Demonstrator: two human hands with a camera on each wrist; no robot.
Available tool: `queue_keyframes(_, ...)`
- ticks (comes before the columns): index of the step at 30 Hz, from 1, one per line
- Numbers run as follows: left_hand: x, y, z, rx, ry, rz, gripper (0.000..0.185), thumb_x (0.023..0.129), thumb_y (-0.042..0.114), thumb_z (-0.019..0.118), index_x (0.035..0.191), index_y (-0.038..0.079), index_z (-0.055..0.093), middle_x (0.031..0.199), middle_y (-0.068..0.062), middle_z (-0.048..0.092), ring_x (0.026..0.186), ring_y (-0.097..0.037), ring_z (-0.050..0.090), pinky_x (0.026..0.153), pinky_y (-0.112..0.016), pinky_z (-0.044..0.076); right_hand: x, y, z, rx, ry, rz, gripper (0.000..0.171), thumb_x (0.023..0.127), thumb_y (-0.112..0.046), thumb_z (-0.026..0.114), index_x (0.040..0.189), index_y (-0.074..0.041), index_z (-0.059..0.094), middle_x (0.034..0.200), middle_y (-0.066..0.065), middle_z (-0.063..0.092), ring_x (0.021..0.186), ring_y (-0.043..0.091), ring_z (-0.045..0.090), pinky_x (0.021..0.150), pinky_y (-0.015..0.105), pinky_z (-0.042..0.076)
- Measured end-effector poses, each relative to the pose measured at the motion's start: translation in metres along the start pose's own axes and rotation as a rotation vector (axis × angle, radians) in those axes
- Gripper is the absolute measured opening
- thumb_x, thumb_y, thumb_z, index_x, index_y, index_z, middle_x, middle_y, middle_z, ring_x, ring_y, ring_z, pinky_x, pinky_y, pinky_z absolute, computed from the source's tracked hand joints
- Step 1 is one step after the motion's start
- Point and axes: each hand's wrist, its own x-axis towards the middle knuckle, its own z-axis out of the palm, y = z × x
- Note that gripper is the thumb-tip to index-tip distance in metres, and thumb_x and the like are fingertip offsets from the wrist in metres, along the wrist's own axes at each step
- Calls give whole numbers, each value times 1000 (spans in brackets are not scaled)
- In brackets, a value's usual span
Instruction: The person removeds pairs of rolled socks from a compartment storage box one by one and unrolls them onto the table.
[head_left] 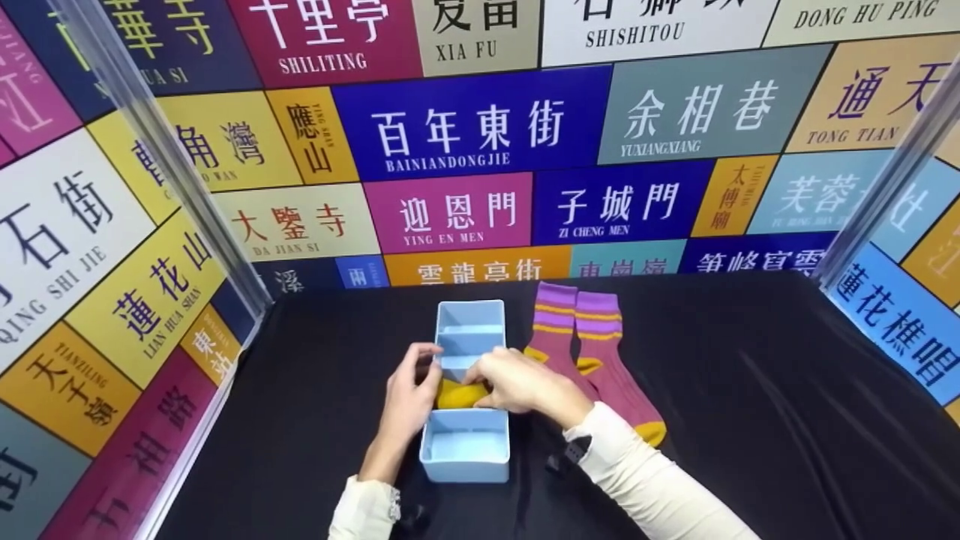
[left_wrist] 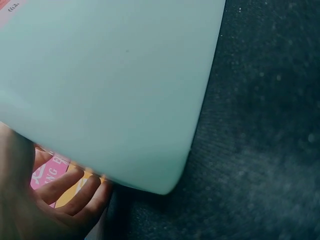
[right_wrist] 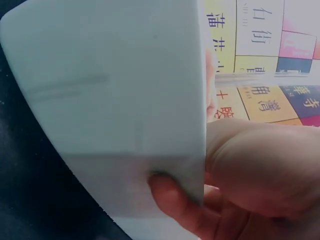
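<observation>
Socks, rolled yellow (head_left: pixel 459 394), sit in the light blue organizer's (head_left: pixel 465 457) middle compartment under both hands: right hand (head_left: pixel 517 384) gripping the bundle, left hand (head_left: pixel 409 394) curled at the wall. Loose tucking could let it unroll.

Readable text, all on the coloured sign panels walling my workspace; nothing legible on what my fingers touch. Directly beyond my fingertips: pink panel (head_left: pixel 448 212) "YING EN MEN"; blue panel (head_left: pixel 621 210) "ZI CHENG MEN"; above these, large blue panel (head_left: pixel 471 124) "BAINIANDONGJIE"; grey-green panel (head_left: pixel 705 109) "YUXIANGXIANG". Top row: maroon panel (head_left: pixel 324 37) "SHILITING"; khaki panel (head_left: pixel 475 30) "XIA FU"; white panel (head_left: pixel 634 26) "SHISHITOU"; cream panel (head_left: pixel 862 15) "DONG HU PING"; beige panel (head_left: pixel 862 105) "TONG TIAN". Left of my fingers: cream panel (head_left: pixel 292 221) "DA JIAN SI"; white panel (head_left: pixel 60 225) "QING SHI JIE"; yellow panel (head_left: pixel 150 300) "LIAN HUA SHAN". Wrist views: lettering too blurred to read.
</observation>
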Motion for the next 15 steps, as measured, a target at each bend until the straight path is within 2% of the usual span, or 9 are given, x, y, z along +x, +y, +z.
queue_keyframes(7,0,1,-1,-21,-6,3,21,107,16,64,127,20,70,132,-10,74,110,-21,77,100,-45,60,-8,-2,-4,20,27,36,30,93,-35,87,121,-23,83,99,-7,80,77,14,62,66,30,50)
queue_keyframes(15,1,-1,0,-17,-10,-15,21,108,20,64,128,24,69,131,-1,74,116,-21,76,107,-46,58,-22,-4,-11,91,94,28,39,97,-32,82,133,-21,77,117,-2,79,93,19,66,84,38,52)
